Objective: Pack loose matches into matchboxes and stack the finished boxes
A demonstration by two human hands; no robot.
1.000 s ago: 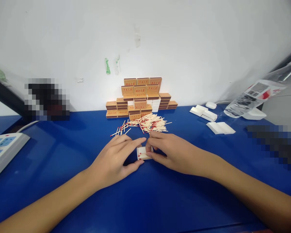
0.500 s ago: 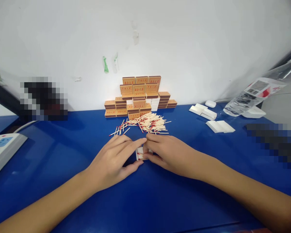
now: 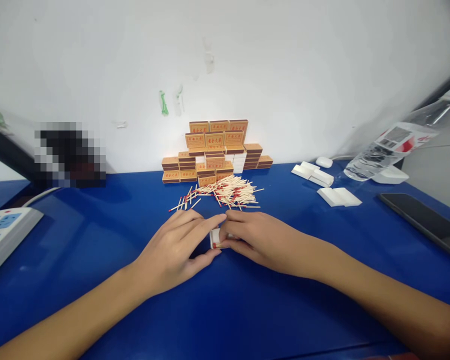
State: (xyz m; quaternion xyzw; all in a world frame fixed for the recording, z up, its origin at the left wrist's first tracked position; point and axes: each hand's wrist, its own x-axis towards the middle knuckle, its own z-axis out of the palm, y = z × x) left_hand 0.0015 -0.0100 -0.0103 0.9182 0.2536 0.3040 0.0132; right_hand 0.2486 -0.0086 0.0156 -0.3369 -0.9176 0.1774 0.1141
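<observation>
A small white matchbox tray (image 3: 216, 234) lies on the blue table between my two hands. My left hand (image 3: 176, 241) holds it from the left, index finger along the far side and thumb at the near edge. My right hand (image 3: 255, 236) reaches in from the right with its fingers closed and pinched inside the tray on a match (image 3: 218, 245). A red match head shows along the tray's near side; the right fingers hide the rest. Just beyond the hands lies a loose heap of red-headed matches (image 3: 234, 191).
Stacked matchboxes (image 3: 214, 139) stand against the wall behind the heap. To the right are white empty trays (image 3: 339, 196), a white rounded case (image 3: 324, 162), a tilted water bottle (image 3: 382, 150) and a phone (image 3: 423, 220). A power strip (image 3: 11, 227) sits at the left.
My right fingers have shifted slightly inside the tray, and the match there now lies lower, along the near side. My left hand has stayed in place.
</observation>
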